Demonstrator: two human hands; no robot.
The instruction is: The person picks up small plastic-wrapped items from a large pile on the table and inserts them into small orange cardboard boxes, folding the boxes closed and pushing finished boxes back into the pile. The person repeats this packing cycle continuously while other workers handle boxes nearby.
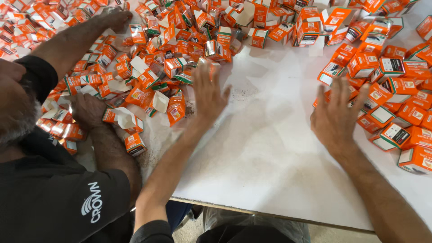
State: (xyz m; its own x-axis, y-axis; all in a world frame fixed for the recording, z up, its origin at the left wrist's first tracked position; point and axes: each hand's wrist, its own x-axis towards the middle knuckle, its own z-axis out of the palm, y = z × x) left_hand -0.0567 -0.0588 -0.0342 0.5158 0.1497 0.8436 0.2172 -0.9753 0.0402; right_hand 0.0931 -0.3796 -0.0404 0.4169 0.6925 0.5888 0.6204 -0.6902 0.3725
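Observation:
My left hand (208, 95) lies flat on the white tabletop (265, 153) with fingers spread, its fingertips at the edge of a heap of small orange-and-white cartons (157, 67). My right hand (338, 114) is also flat and spread, its fingers touching a second cluster of orange cartons (391, 90) on the right. Neither hand holds anything. Many cartons on the left have open white flaps; those on the right look closed.
A co-worker in a black shirt (49, 198) sits at the left, one hand (87, 110) among the cartons, the other arm (76, 38) reaching far into the heap. The table's front edge (270, 215) runs below my arms, with a plastic bag beneath it.

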